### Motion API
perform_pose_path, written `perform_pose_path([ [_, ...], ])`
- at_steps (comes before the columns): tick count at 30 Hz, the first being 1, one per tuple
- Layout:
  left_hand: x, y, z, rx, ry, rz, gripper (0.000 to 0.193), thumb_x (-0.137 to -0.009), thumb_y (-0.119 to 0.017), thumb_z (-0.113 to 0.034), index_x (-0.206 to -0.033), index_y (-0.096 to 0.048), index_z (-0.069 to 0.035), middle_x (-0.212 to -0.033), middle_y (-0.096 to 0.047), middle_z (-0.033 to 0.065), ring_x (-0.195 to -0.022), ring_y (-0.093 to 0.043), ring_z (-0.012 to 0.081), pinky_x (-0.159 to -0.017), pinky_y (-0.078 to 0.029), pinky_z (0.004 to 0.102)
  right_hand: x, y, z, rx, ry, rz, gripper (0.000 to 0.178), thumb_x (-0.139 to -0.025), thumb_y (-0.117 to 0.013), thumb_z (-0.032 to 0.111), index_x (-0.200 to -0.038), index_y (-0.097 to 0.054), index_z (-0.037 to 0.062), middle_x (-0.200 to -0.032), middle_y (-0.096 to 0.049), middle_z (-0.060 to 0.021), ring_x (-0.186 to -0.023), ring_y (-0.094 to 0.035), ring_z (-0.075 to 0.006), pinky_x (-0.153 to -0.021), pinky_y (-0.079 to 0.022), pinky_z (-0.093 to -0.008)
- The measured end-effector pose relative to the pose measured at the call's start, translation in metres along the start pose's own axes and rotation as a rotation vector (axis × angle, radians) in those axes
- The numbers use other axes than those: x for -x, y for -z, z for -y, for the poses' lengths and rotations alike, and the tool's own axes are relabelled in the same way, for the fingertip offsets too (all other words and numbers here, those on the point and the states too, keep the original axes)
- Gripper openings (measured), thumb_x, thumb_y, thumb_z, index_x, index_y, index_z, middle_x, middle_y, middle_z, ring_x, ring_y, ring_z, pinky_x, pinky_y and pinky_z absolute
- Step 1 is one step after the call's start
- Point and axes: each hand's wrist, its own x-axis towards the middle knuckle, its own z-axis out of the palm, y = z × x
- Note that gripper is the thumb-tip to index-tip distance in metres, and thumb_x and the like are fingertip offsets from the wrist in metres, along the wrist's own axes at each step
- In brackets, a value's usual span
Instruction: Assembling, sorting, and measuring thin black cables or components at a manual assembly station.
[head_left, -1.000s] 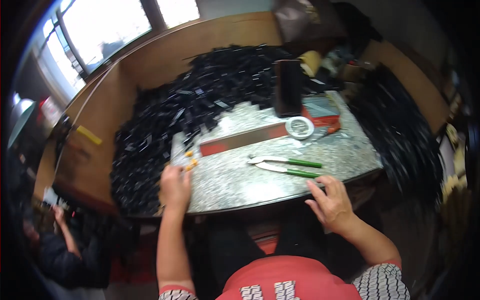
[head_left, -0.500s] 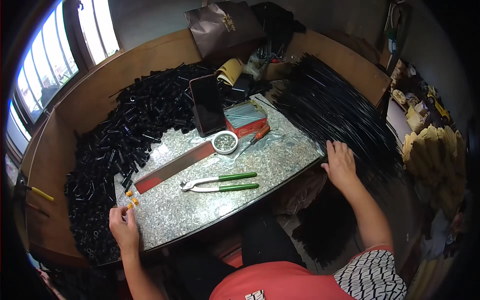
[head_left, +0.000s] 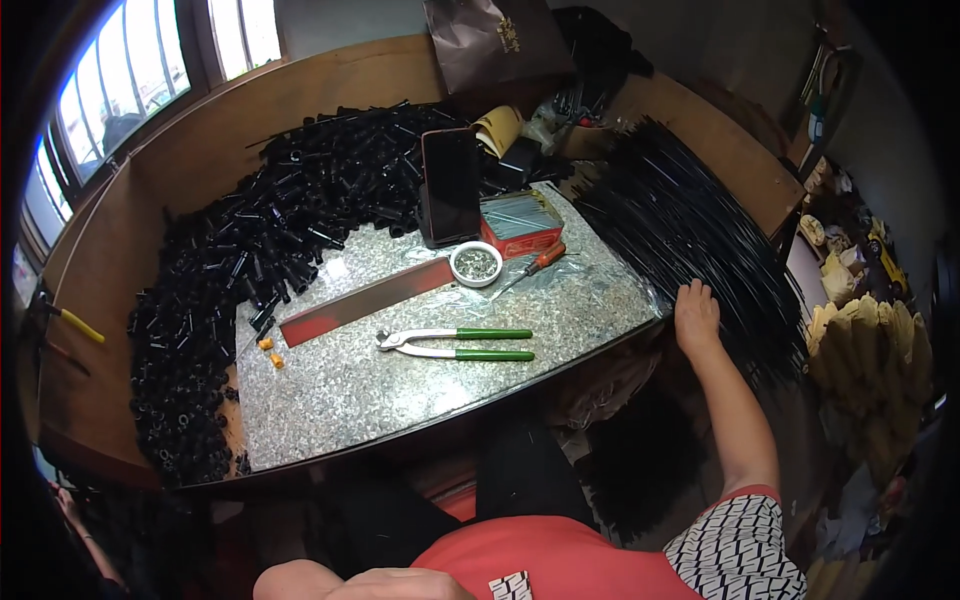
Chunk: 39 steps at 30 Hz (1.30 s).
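At the right corner of the table, my right hand lies palm down against the edge of a heap of long thin black rods. Its fingers are stretched forward and I see nothing held in them. Of my left side only a bent bare arm shows at the lower edge, and its fingers are out of the picture. Two small orange-yellow pieces lie near the left end of a long reddish-grey metal bar. End-cutting pliers with green handles rest mid-table.
Short black tubes are piled along the speckled stone tabletop's left and back. A phone stands behind a white bowl of small metal bits. Beside them are a red box of thin rods and an orange-handled screwdriver.
My left hand has left the orange-yellow pieces and drawn back toward my body; fewer pieces show there now. My right hand has shifted slightly onto the rods. The view has turned a little.
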Motion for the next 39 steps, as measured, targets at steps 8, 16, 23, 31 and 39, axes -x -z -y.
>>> perform_pose_path([
  [8, -0.001, -0.008, 0.002, 0.173, -0.099, 0.055, 0.015, -0.078, -0.071, -0.002, -0.09, -0.068, 0.006, -0.085, -0.062, 0.0137, -0.067, -0.058, 0.0209, -0.056, -0.047, 0.0295, 0.001, -0.008, -0.013, -0.191, 0.011, -0.029, 0.019, -0.073, -0.064, 0.004, -0.088, -0.054, 0.0015, -0.095, -0.052, -0.0155, -0.093, -0.054, -0.0338, -0.077, -0.049, -0.0409],
  [16, -0.002, -0.004, -0.001, 0.1, -0.1, 0.198, 0.017, -0.083, -0.06, -0.002, -0.096, -0.068, 0.006, -0.092, -0.065, 0.0163, -0.068, -0.058, 0.0202, -0.059, -0.047, 0.0289, -0.001, 0.011, -0.015, -0.358, -0.055, 0.083, 0.021, -0.074, -0.066, 0.004, -0.092, -0.056, -0.0024, -0.101, -0.054, -0.0186, -0.097, -0.054, -0.0376, -0.08, -0.048, -0.0451],
  [23, 0.009, -0.021, -0.011, -0.101, -0.184, 0.056, 0.021, -0.085, -0.057, -0.005, -0.099, -0.067, 0.006, -0.097, -0.066, 0.0162, -0.068, -0.055, 0.0185, -0.058, -0.045, 0.0279, -0.017, 0.004, -0.027, -0.298, -0.095, 0.191, 0.016, -0.075, -0.061, 0.0, -0.09, -0.061, -0.0054, -0.101, -0.058, -0.0245, -0.087, -0.063, -0.041, -0.077, -0.052, -0.0465],
  [31, 0.02, -0.016, -0.006, -0.39, -0.049, -0.097, 0.029, -0.075, -0.066, 0.003, -0.104, -0.063, 0.008, -0.097, -0.065, 0.0217, -0.068, -0.057, 0.0224, -0.058, -0.045, 0.0301, -0.023, 0.03, -0.025, -0.316, -0.108, 0.146, 0.013, -0.078, -0.057, 0.0, -0.09, -0.06, -0.0052, -0.104, -0.059, -0.0246, -0.088, -0.063, -0.0403, -0.079, -0.052, -0.0454],
  [39, 0.047, -0.014, 0.008, -0.614, 0.264, -0.215, 0.029, -0.079, -0.068, 0.001, -0.107, -0.062, 0.007, -0.098, -0.064, 0.0221, -0.077, -0.06, 0.0289, -0.065, -0.048, 0.0332, -0.042, 0.045, -0.069, -0.635, -0.228, 0.296, 0.032, -0.075, -0.075, 0.026, -0.076, -0.062, -0.0035, -0.079, -0.064, -0.0203, -0.08, -0.062, -0.0365, -0.071, -0.048, -0.0422],
])
